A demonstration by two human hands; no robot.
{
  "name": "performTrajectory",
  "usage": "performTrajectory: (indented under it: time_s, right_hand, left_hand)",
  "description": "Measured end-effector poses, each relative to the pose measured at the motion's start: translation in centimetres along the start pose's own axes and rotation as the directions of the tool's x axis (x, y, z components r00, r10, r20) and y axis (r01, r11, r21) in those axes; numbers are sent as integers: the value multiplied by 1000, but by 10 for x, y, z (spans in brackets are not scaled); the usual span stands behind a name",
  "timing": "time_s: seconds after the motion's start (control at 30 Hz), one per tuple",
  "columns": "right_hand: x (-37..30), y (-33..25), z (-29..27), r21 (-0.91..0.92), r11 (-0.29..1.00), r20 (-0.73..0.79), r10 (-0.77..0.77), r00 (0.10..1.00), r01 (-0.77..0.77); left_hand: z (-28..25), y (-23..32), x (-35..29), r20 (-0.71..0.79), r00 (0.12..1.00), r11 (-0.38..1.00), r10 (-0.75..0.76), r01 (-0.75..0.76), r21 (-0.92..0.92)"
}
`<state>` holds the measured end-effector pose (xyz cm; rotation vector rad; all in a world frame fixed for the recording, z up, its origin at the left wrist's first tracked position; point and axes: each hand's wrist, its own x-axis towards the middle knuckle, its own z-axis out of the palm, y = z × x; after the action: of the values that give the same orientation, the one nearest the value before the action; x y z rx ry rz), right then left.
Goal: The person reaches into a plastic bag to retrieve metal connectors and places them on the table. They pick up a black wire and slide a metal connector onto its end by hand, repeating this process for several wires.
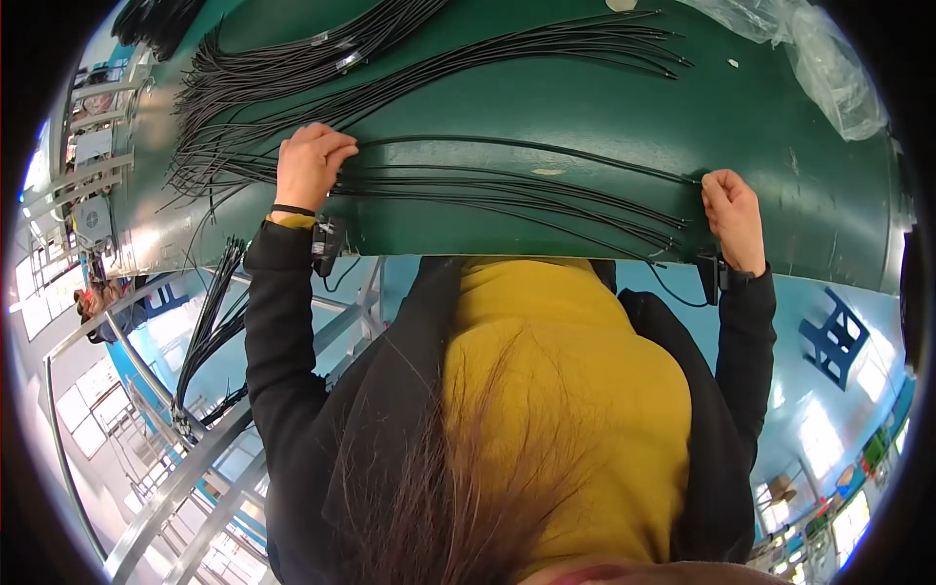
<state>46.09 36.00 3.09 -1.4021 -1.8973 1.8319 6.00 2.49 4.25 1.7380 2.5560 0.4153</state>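
A thin black cable spans the green table from one of my hands to the other, bowing slightly away from me. My left hand is closed on it, thumb and fingers pinched together. At the right, my right hand pinches its tip. Between my hands and nearer the table's front edge lies a loose group of similar cables, their ends fanned toward the right. Past my left hand, a long bundle of cables stretches away to the far right. The cables' other ends tangle left of my left hand.
A thicker tied bundle of black cables lies at the far left of the green table. Clear plastic wrap sits at the far right. More cables hang below the left edge near metal rails. A blue stool stands at right.
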Motion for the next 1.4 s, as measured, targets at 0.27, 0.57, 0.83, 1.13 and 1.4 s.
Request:
performTrajectory:
  time_s: [0.27, 0.57, 0.83, 1.13, 1.4]
  right_hand:
    - [-19, 20, -10, -320, 931, 33, -172, 985, 173]
    - [-3, -7, -21, -424, 891, 38, -164, 986, 164]
    - [29, -29, 7, -339, 904, 198, -202, 959, 261]
    - [33, -35, 22, 56, 998, 209, -48, 977, 37]
    - [40, -33, 19, 87, 996, 279, -5, 960, -20]
  left_hand:
    - [-17, -25, -18, 189, 977, 991, -100, 81, 106]
    - [25, 56, 68, -48, 999, 999, 19, -18, 32]
    - [22, 71, 61, 271, 946, 983, 176, -153, -105]
    - [69, 137, 127, -82, 987, 984, 136, -125, 126]
    - [107, 160, 166, -223, 938, 963, 264, -242, 120]
